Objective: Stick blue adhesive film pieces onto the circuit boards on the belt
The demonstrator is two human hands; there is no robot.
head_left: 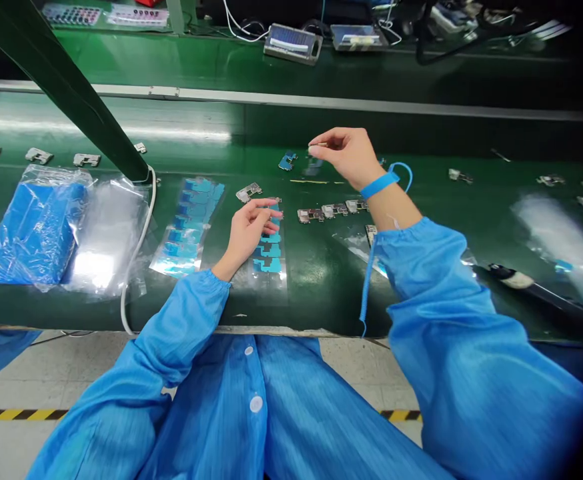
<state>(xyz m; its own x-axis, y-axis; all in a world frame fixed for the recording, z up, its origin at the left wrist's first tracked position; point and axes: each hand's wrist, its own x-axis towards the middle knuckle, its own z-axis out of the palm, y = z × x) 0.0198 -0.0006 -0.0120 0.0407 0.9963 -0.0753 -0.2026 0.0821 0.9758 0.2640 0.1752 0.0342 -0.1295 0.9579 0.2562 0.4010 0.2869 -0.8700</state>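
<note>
My left hand (249, 229) rests on a clear sheet of blue stickers (270, 253) on the green belt, fingers curled with the tips pressed on a sticker at the sheet's top. My right hand (347, 155) is raised above the belt, thumb and fingers pinched on a small thin piece I cannot make out. A blue wrist strap (379, 185) with a coiled cord circles my right wrist. A row of small metal parts (332, 211) lies between my hands, one more metal part (248, 193) just above my left hand, and a blue-covered part (287, 161) farther back.
A second sticker sheet (191, 223) lies left of my left hand. Plastic bags with blue material (36, 230) sit at far left beside a dark slanted post (66, 90) and a white cable (139, 250). More metal parts (39, 157) line the belt; trays (291, 43) stand behind.
</note>
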